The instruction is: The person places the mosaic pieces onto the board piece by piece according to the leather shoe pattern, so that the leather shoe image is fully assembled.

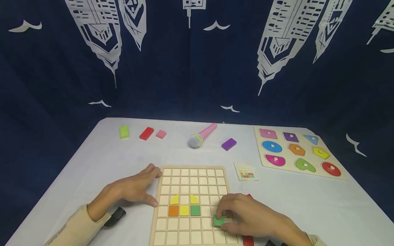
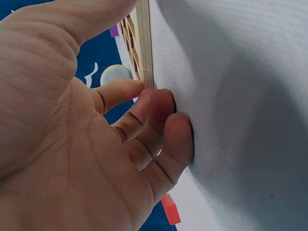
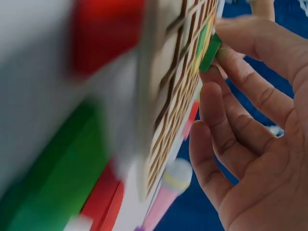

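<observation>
A wooden grid board [image 1: 172, 225] lies on the white table in front of me. Set in its squares are two yellow quarter-round pieces, an orange square block [image 1: 173, 210], a yellow square block [image 1: 184, 210] and a green square block [image 1: 195, 210]. Over the board's right side, my right hand [image 1: 250, 215] pinches another green block [image 1: 218, 221] between thumb and fingers; the right wrist view shows this green block [image 3: 210, 53] tilted above the grid. My left hand [image 1: 135, 186] touches the board's left edge, thumb and fingers spread. In the left wrist view its fingertips [image 2: 161, 103] meet the board's side.
Beyond the board lie a pink toy microphone [image 1: 203, 135], a purple block [image 1: 229, 144], a red block [image 1: 146, 133], a pink block [image 1: 161, 134] and a lime block [image 1: 124, 132]. A pattern card [image 1: 246, 172] and a shape puzzle [image 1: 290, 164] are at right. Red blocks [image 1: 248, 240] sit partly under my right hand.
</observation>
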Demonstrator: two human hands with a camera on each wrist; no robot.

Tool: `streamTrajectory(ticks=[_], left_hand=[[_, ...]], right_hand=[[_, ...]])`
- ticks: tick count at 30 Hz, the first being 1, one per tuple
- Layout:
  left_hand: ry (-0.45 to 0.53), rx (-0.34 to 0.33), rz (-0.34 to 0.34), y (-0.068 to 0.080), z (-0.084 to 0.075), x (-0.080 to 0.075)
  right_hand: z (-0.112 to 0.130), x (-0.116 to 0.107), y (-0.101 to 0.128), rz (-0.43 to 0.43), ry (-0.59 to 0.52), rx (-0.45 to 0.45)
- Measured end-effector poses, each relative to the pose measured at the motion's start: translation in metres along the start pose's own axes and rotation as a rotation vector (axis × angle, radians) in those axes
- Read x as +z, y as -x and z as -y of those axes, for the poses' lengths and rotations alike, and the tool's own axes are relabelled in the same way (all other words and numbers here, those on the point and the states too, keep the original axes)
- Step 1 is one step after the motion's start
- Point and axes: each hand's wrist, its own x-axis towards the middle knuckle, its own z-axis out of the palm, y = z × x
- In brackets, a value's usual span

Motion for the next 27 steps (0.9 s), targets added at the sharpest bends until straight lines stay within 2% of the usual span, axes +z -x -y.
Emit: streamTrajectory(ticks=[4, 9, 12, 21, 27], left_hand=[[-0.002, 0.007, 0.011, -0.003, 0.0, 0.001], [-0.014, -0.008, 0.009, -0.006, -0.001, 0.002], [-0.012, -0.022, 0.007, -0.007, -0.002, 0.002], [-0.008, -0.018, 0.009, -0.002, -0.002, -0.002], [-0.003, -0.001, 0.015, 0.0, 0.0, -0.003]], right_hand=[[0.011, 0.009, -0.021, 0.008, 0.042, -0.097], [0.025, 0.019, -0.045, 0.031, 0.182, -0.208], [0.032, 0.021, -0.057, 0.045, 0.228, -0.253], [0.045, 0.021, -0.086, 0.092, 0.34, -0.337], [0.051, 0.023, -0.097, 0.126, 0.384, -0.344]])
